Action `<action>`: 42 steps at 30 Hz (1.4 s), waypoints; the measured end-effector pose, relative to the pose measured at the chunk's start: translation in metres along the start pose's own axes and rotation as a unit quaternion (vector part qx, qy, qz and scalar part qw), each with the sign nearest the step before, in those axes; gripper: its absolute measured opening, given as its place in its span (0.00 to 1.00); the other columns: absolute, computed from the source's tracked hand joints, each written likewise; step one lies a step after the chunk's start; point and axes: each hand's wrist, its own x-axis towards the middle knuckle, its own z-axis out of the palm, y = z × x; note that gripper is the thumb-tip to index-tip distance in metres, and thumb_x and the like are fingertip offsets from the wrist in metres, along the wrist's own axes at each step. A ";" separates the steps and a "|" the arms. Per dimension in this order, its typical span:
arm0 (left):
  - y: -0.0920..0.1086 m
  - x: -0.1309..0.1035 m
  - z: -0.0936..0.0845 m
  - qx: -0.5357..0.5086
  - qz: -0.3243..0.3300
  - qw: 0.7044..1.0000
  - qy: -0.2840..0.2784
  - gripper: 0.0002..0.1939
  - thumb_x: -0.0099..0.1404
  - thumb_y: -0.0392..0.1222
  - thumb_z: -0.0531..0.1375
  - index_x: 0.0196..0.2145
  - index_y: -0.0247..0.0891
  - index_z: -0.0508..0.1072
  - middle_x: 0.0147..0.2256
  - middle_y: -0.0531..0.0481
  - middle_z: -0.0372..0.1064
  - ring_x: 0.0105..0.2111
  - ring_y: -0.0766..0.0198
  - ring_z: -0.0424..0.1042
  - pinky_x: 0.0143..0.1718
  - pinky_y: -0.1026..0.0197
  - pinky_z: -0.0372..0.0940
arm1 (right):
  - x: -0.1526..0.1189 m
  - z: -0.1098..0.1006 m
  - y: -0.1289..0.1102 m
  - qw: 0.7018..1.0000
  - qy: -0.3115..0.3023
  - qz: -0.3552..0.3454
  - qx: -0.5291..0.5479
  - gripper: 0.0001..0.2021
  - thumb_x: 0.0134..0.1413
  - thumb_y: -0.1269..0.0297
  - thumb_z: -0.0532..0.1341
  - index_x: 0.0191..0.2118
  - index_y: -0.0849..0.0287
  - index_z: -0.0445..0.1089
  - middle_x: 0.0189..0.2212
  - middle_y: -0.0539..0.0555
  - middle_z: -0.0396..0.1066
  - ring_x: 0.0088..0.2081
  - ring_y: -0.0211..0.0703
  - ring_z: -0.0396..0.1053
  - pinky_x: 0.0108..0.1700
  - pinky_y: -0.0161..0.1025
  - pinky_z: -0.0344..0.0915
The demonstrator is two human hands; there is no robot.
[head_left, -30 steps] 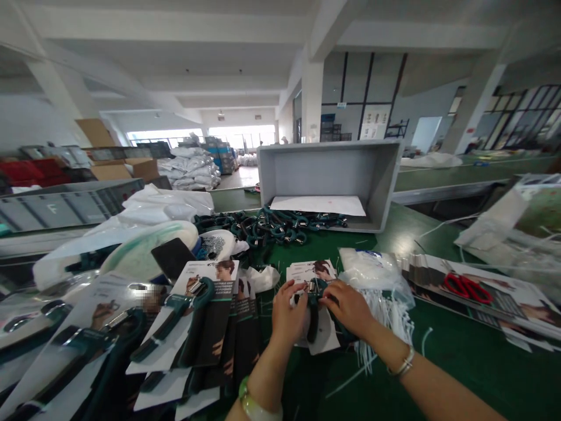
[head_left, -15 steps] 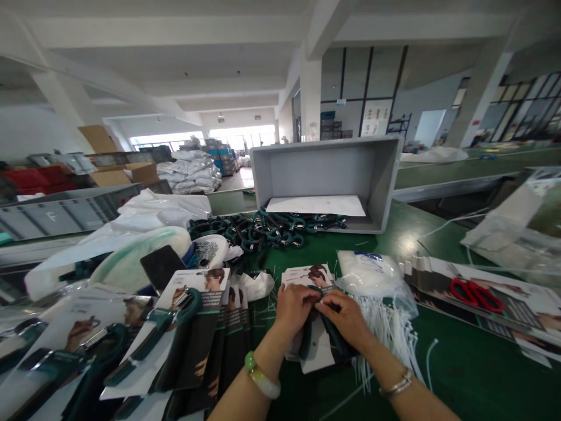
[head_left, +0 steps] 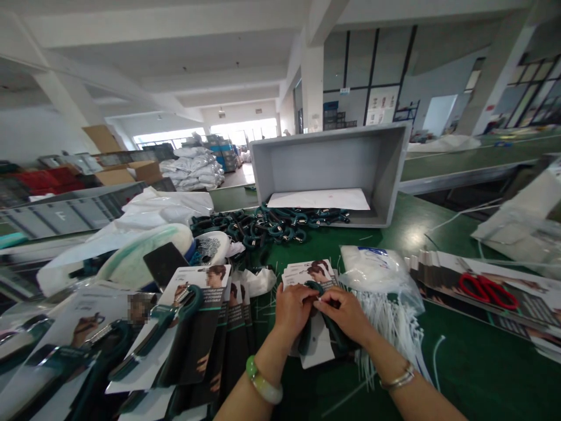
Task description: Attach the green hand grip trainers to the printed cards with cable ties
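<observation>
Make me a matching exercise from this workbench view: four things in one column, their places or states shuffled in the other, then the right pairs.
Column one
1. Red-handled scissors
2. White zip ties
3. Grey crate
4. Hand grip nearest the person

Column two
A. Tipped on its side, open side facing the camera
B. Under the left hand and right hand
C. Fanned out at the near side of a clear bag
D. Lying on printed cards at the right

Right pairs: 1-D, 2-C, 3-A, 4-B

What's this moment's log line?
left hand: at dark-green grip; right hand: at same grip; under grip: printed card; beside card: white zip ties
</observation>
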 end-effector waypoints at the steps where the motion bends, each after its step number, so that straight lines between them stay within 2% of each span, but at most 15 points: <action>1: 0.000 0.000 0.000 -0.003 0.003 1.000 0.003 0.12 0.59 0.36 0.55 0.35 0.49 0.76 0.36 0.53 0.74 0.41 0.59 0.68 0.55 0.46 0.44 | 0.000 0.000 0.000 1.000 -0.006 -0.004 0.003 0.12 0.49 0.56 0.60 0.22 0.58 0.69 0.23 0.49 0.65 0.28 0.39 0.63 0.31 0.36 0.59; 11: 0.000 -0.001 0.001 0.005 0.019 1.000 0.016 0.13 0.58 0.34 0.55 0.34 0.50 0.76 0.35 0.53 0.75 0.41 0.59 0.69 0.55 0.47 0.43 | 0.003 -0.003 -0.001 1.000 -0.021 0.012 0.015 0.12 0.49 0.57 0.60 0.22 0.59 0.69 0.22 0.49 0.65 0.26 0.38 0.61 0.29 0.35 0.56; 18: -0.003 -0.002 -0.002 -0.027 0.037 0.999 -0.008 0.17 0.57 0.31 0.54 0.38 0.51 0.76 0.35 0.54 0.75 0.41 0.60 0.69 0.55 0.49 0.48 | 0.010 0.000 0.001 0.992 -0.073 0.102 0.012 0.11 0.44 0.58 0.61 0.20 0.60 0.68 0.16 0.47 0.61 0.20 0.35 0.56 0.23 0.33 0.50; 23: -0.007 -0.007 -0.013 -0.131 0.068 0.989 -0.032 0.14 0.60 0.38 0.54 0.44 0.44 0.73 0.42 0.51 0.73 0.42 0.62 0.70 0.48 0.59 0.59 | 0.012 0.002 0.004 0.993 -0.063 0.102 0.008 0.11 0.44 0.60 0.59 0.19 0.60 0.66 0.14 0.46 0.58 0.19 0.34 0.54 0.22 0.32 0.48; 26: -0.006 -0.007 -0.014 -0.140 0.079 0.986 -0.035 0.10 0.59 0.42 0.57 0.38 0.42 0.74 0.38 0.53 0.74 0.39 0.63 0.71 0.45 0.61 0.61 | 0.011 0.005 0.004 0.995 -0.044 0.094 0.001 0.08 0.40 0.66 0.60 0.17 0.60 0.63 0.13 0.45 0.56 0.19 0.34 0.53 0.23 0.33 0.48; 29: -0.002 -0.006 -0.009 -0.097 0.068 0.993 0.009 0.06 0.60 0.39 0.56 0.32 0.42 0.75 0.32 0.54 0.74 0.35 0.63 0.71 0.45 0.59 0.61 | 0.008 0.009 0.004 0.996 -0.016 0.087 -0.005 0.06 0.40 0.67 0.59 0.18 0.59 0.64 0.14 0.44 0.56 0.19 0.34 0.54 0.24 0.33 0.49; 31: 0.002 -0.006 -0.006 -0.068 0.081 0.993 0.060 0.06 0.59 0.36 0.56 0.30 0.41 0.74 0.34 0.52 0.73 0.37 0.62 0.69 0.45 0.56 0.60 | 0.004 0.011 0.003 0.997 0.012 0.073 0.005 0.04 0.42 0.65 0.60 0.24 0.59 0.67 0.17 0.46 0.60 0.21 0.35 0.57 0.25 0.33 0.53; 33: 0.004 -0.007 -0.004 -0.042 0.111 0.986 0.118 0.05 0.58 0.35 0.58 0.30 0.41 0.74 0.37 0.50 0.70 0.40 0.60 0.67 0.45 0.55 0.59 | 0.001 0.012 0.001 0.998 0.052 0.023 0.032 0.05 0.45 0.64 0.60 0.30 0.58 0.69 0.23 0.49 0.65 0.26 0.38 0.61 0.28 0.34 0.57; 36: 0.007 -0.010 -0.004 -0.018 0.161 0.970 0.182 0.05 0.58 0.34 0.58 0.29 0.40 0.74 0.35 0.49 0.66 0.39 0.61 0.64 0.47 0.52 0.58 | -0.002 0.012 -0.002 0.993 0.087 -0.065 0.052 0.04 0.49 0.65 0.58 0.29 0.58 0.69 0.27 0.51 0.67 0.31 0.40 0.64 0.34 0.36 0.61; 39: 0.011 -0.014 -0.005 -0.009 0.206 0.956 0.211 0.07 0.59 0.34 0.55 0.29 0.40 0.73 0.32 0.50 0.63 0.36 0.63 0.63 0.50 0.49 0.55 | 0.000 0.010 -0.006 0.996 0.047 -0.060 -0.049 0.05 0.49 0.67 0.56 0.26 0.58 0.67 0.27 0.52 0.66 0.32 0.41 0.65 0.35 0.37 0.61; 42: 0.016 -0.017 -0.007 0.000 0.238 0.947 0.216 0.10 0.60 0.32 0.53 0.28 0.40 0.73 0.31 0.50 0.63 0.35 0.64 0.63 0.52 0.49 0.53 | 0.006 0.008 -0.011 0.988 -0.010 -0.023 -0.155 0.04 0.45 0.70 0.56 0.27 0.58 0.69 0.33 0.55 0.69 0.38 0.44 0.66 0.39 0.39 0.61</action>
